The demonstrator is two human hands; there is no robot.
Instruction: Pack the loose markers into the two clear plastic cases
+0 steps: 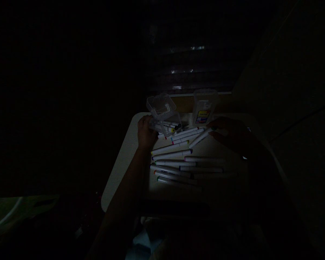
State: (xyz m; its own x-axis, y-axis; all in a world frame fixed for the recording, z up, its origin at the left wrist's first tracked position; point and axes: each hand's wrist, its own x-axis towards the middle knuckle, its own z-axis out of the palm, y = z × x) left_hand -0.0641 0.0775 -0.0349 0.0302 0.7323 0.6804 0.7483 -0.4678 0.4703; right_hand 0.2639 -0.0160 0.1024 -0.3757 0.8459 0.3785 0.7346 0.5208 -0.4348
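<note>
My left hand point(146, 133) is closed around the left side of a small clear plastic box point(155, 125), which lies tilted with its lid point(161, 104) flipped open. Several markers point(170, 124) are inside it, their dark and yellow ends facing right. Between the thumb and fingers of my right hand point(225, 130) is the upper end of a white marker point(200, 138), held aslant over the table. Below both hands lie several more white markers point(172, 155) with coloured ends, roughly side by side. Deep shadow hides part of my right hand.
A tall clear plastic container point(204, 104) with a yellow and blue label stands at the back. The small pale table point(119, 169) has rounded corners. Behind it rises a dark ridged surface point(184, 65) with glints of light.
</note>
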